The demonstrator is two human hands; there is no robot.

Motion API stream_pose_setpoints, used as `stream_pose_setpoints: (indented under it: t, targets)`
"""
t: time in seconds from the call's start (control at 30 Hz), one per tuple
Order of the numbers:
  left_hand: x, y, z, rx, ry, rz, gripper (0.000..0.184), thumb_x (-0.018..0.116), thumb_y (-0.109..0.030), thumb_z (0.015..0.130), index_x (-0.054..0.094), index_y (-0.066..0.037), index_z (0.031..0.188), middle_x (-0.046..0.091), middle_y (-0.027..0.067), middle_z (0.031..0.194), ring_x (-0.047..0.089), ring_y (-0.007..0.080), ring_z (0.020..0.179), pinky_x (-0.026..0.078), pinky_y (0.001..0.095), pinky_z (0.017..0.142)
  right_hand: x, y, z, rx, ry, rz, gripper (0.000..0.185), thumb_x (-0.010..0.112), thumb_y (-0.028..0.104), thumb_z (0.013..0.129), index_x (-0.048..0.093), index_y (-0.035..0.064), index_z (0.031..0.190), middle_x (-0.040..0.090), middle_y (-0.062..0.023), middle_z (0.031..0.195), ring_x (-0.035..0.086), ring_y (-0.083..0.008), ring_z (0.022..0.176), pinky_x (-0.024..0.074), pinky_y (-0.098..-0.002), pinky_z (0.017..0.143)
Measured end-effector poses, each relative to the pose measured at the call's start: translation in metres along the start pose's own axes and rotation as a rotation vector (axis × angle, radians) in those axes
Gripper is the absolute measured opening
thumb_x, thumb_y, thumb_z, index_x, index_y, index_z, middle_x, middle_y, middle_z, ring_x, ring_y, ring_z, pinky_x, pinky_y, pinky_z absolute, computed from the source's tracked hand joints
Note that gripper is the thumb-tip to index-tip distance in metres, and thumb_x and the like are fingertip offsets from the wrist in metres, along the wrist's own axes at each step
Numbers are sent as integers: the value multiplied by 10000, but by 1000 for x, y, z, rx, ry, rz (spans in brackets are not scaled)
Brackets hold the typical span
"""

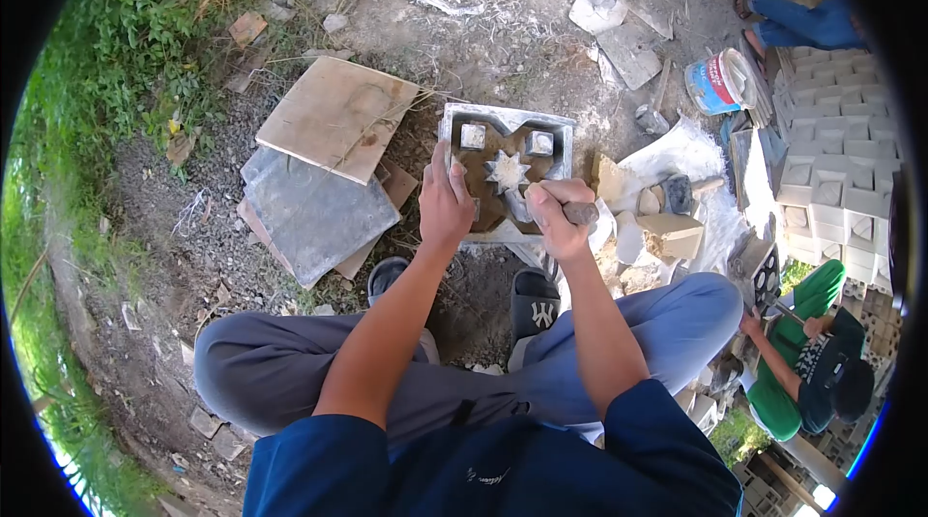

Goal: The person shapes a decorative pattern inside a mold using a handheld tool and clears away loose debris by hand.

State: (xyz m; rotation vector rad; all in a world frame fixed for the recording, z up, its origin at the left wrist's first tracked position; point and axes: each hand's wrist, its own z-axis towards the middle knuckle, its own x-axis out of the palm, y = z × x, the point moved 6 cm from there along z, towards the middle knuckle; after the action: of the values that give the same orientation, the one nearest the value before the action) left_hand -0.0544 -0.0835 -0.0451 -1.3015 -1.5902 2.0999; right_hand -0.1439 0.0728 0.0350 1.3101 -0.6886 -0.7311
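Observation:
A square grey mould lies on the ground in front of me, with a pale eight-pointed star in its middle and small square blocks near its corners. Brownish material shows between these shapes. My left hand grips the mould's left wall, its fingers along the outside edge and the thumb toward the inside. Wrapped round the wooden handle of a trowel-like tool is my right hand, over the mould's lower right part. The tool's metal end is partly hidden by the hand.
Flat slabs and a board are stacked at left. Broken block pieces and white powder lie at right, below a paint bucket. A co-worker sits lower right near stacked blocks; another person's leg shows above.

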Motion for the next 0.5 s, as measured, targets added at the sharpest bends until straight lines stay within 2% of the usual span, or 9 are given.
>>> stream_pose_setpoints:
  t: [0.07,0.13,0.2,0.3,0.4,0.5]
  targets:
    - [-2,1,-2,0,9,-12,458,330,-256,1089,407,-13,1470,549,309,1331,547,481,1206,446,499,1008,14,37,2,-154,90,-131,392,632,110,908,457,-37,590,381,-52,493,339,-132,439,249,-337,459]
    - [1,-1,-2,15,3,-41,456,329,-254,1090,410,-15,1469,546,309,1335,540,483,1215,444,499,1012,8,14,-1,-132,37,-170,383,649,105,896,466,-39,591,388,-54,493,335,-138,435,251,-343,458]
    - [2,2,1,35,-10,22,494,336,-307,1084,378,-32,1491,570,301,1230,586,500,1067,482,540,896,5,2,4,-1,43,-39,385,657,120,900,480,-40,598,383,-53,493,338,-138,437,255,-345,458]
    - [1,3,0,144,-81,24,495,332,-309,1084,378,-28,1489,569,304,1237,586,503,1066,482,543,896,5,10,-3,-43,75,-55,399,634,131,908,459,-26,586,383,-44,492,339,-132,443,254,-340,460]
    - [3,3,0,42,-9,13,494,332,-303,1084,378,-23,1488,563,316,1255,586,506,1071,481,544,905,3,2,1,0,96,-139,397,633,122,905,453,-22,581,369,-43,490,326,-136,435,248,-338,457]
    - [1,1,1,86,-47,46,494,333,-296,1082,374,-20,1490,566,322,1244,589,507,1069,483,542,909,5,6,-4,-29,53,-55,394,643,128,908,463,-28,594,363,-52,493,322,-141,438,251,-339,458]
